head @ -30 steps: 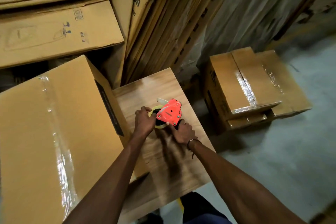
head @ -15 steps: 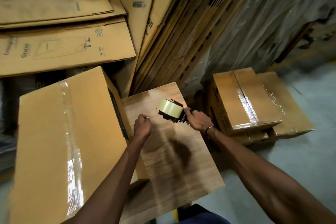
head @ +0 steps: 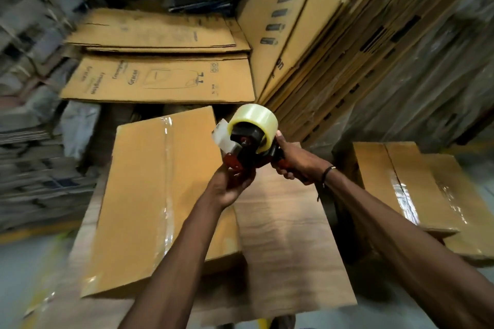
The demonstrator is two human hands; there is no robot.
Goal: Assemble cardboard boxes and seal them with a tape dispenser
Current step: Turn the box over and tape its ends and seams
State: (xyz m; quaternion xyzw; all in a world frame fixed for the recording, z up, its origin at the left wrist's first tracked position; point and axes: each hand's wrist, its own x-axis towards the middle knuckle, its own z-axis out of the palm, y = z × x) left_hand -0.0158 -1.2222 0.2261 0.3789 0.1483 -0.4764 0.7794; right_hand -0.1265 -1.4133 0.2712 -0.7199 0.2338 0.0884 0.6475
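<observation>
Biggest thing around is the stacks of flattened cardboard [head: 160, 80] piled and leaning along the back; in front of those sits the wood-grain surface [head: 288, 235], and lying on its left side is the taped box [head: 160, 189], a shiny strip of clear tape running down its long axis, away from the person toward the near edge; off to the right on the floor there's another sealed box [head: 417, 187], well apart from the action.

Then the small stuff: the tape dispenser [head: 248, 147] is held up in the air above the surface, just right of the taped box's far corner, roll of clear tape [head: 254, 120] on top and a loose flap of tape sticking out on the left side; the right hand [head: 296, 163] has its grip clenched round the handle; the left hand [head: 232, 184] cups the red front end from below, fingers curled onto it.

My guess is they're sorting out the tape end before the next seal; the box lies down and to the left of the dispenser, so the left hand is the nearer one, and any pull would likely follow that long seam.
</observation>
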